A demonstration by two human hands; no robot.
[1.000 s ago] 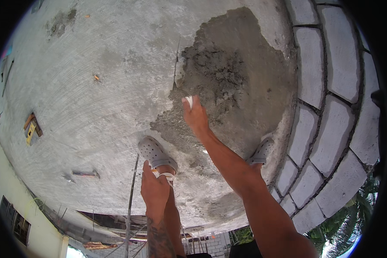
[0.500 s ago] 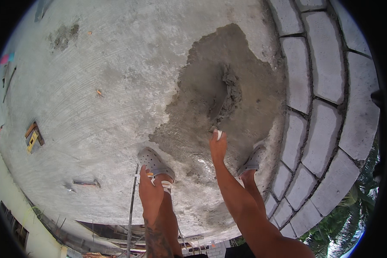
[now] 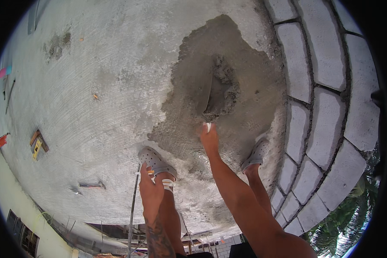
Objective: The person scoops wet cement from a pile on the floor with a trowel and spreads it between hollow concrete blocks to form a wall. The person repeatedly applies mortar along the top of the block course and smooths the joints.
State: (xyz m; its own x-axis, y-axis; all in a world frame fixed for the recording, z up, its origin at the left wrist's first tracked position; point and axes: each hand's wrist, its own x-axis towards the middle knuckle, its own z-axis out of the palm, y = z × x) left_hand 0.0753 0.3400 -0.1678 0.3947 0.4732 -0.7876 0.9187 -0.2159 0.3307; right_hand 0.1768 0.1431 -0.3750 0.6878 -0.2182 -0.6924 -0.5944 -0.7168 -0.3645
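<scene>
My right hand is closed around the pale handle of a trowel. Its blade, smeared grey and seen nearly edge-on, points away from me into the wet mortar. A lumpy ridge of mortar curves around a smooth hollow just right of the blade. Lower left, my left hand hangs in front of my left shin, beside the grey clog. Between its fingers is a thin white stick with an orange end, which looks like a cigarette.
Pale concrete blocks line the right side in curved rows. My other clog stands at the wet patch's right edge. On the rough concrete lie a yellow level, a hammer and a long thin bar.
My right hand and the trowel have shifted slightly left and away from me. The blade now lies left of the hollow, which shows more openly. The left hand keeps its place.
</scene>
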